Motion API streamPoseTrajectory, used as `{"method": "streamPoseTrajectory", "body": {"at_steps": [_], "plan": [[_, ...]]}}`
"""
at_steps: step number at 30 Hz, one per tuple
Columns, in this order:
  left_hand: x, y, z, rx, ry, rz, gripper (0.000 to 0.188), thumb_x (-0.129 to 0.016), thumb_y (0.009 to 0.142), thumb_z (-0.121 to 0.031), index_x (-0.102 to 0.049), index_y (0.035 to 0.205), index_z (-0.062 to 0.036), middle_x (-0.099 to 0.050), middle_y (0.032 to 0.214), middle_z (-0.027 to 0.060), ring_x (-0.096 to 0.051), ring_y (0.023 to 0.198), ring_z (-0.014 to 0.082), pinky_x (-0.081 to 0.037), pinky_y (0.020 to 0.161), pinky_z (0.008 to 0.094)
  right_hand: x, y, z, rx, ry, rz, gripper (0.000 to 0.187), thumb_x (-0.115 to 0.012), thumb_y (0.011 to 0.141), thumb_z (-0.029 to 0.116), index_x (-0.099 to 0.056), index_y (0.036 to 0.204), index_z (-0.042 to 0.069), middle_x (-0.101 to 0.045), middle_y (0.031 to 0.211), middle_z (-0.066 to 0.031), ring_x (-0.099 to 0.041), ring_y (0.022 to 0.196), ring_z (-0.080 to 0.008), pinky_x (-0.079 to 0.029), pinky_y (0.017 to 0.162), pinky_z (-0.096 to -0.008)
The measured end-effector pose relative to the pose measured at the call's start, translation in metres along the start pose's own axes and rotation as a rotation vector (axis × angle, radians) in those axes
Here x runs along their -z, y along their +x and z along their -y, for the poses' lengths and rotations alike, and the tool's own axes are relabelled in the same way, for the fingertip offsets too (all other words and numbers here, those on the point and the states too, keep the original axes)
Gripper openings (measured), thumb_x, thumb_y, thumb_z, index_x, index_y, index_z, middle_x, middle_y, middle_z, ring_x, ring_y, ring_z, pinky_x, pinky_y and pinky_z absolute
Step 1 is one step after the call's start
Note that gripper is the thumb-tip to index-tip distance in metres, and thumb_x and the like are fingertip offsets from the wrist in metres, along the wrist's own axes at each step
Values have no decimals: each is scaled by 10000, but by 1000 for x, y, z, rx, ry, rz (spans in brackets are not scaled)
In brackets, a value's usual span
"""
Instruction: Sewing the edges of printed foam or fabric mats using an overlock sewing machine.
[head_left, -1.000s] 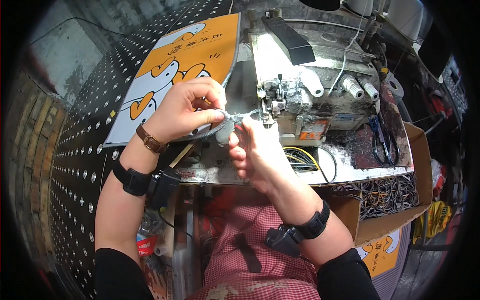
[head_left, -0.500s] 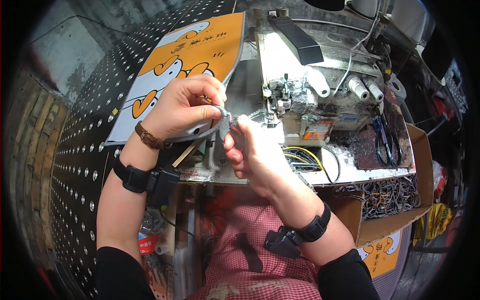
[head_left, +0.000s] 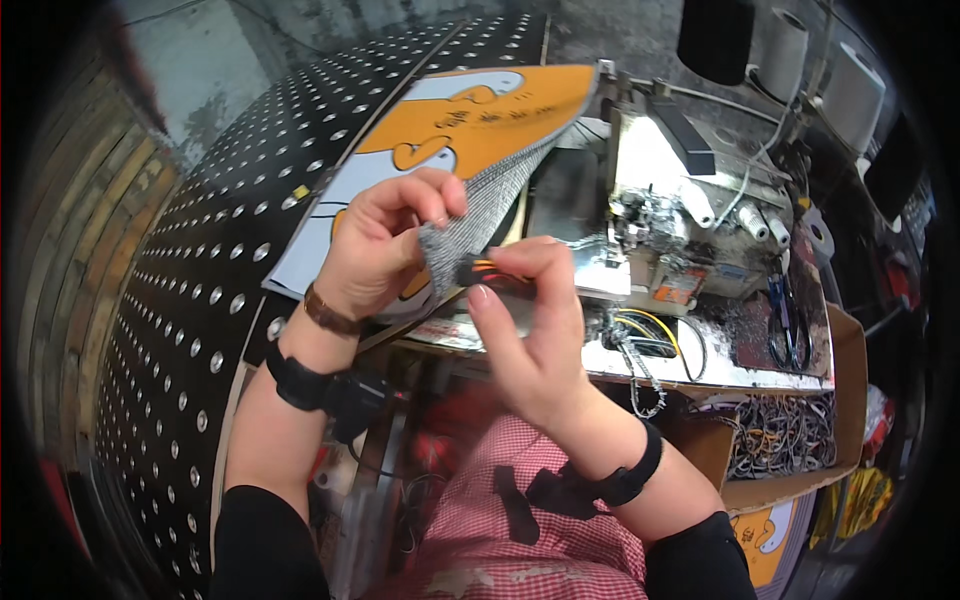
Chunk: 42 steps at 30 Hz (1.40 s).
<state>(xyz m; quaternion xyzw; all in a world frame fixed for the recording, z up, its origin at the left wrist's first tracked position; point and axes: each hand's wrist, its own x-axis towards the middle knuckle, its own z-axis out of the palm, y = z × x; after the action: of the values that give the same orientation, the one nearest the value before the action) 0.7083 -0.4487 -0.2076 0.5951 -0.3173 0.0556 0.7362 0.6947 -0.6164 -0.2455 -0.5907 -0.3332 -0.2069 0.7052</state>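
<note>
My left hand (head_left: 385, 235) pinches the corner of a floor mat (head_left: 510, 105), printed orange and white with cartoon ducks. The corner is lifted, showing the mat's grey woven underside (head_left: 480, 205). Close to that corner is my right hand (head_left: 535, 320), its thumb and forefinger around a small dark tool with orange-red parts (head_left: 485, 268). The tool's exact kind is hard to make out, and its tip meets or overlaps the mat's edge. To the right stands a lint-covered sewing machine (head_left: 690, 215), apart from both hands.
A grey thread chain (head_left: 640, 375) hangs over the table's front edge. Dark-handled scissors (head_left: 788, 325) lie at the right. Below them, a cardboard box (head_left: 848, 400) holds tangled trimmings (head_left: 785, 435). A black studded surface (head_left: 200, 310) extends along the left, and thread cones (head_left: 850, 95) stand behind.
The view has shifted, so the machine appears farther right. The mat's corner is now turned up with its underside showing. My right thumb and forefinger have spread wider.
</note>
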Motion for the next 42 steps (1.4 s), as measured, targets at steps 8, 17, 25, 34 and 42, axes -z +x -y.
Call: {"method": "streamPoseTrajectory", "body": {"at_steps": [8,17,25,34,42], "plan": [[-73,-118,-88,3,715,113,105,-676,706,-25,-604,778,-48,-576,993,105,-571,859,212,-454,733,311,10,63,-5,-809,243,-75,322,-662,722,91,-510,964,-57,-576,760,-78,-554,646,-137,-452,583,-250],[-58,-249,-52,218,-429,-1049,490,-505,868,-274,-375,1234,25,-466,1209,195,-513,1046,284,-460,820,381,37,39,42,-247,-421,453,361,-527,744,-34,-532,1105,-9,-637,825,-90,-562,711,-62,-475,607,-237],[-123,-213,-58,-179,545,-1064,420,-443,884,-149,-323,1255,7,-426,1225,158,-475,1071,270,-420,895,390,153,-28,184,325,-498,-75,325,-604,702,-28,-565,1024,-1,-612,765,-120,-593,648,-150,-456,574,-277],[-329,-80,11,144,228,495,195,-551,820,-54,-574,989,41,-605,971,125,-569,905,223,-457,777,321,358,-303,314,60,-482,-1100,359,-500,841,-15,-444,1195,-5,-546,1119,-106,-536,1008,-186,-418,878,-289],[-377,-115,129,440,308,1374,397,-548,846,-184,-455,1196,-20,-571,1081,155,-585,966,229,-469,839,310,471,-593,234,-613,-511,-1656,469,-604,776,-2,-420,1206,-40,-545,1111,-113,-551,952,-226,-440,815,-326]]}}
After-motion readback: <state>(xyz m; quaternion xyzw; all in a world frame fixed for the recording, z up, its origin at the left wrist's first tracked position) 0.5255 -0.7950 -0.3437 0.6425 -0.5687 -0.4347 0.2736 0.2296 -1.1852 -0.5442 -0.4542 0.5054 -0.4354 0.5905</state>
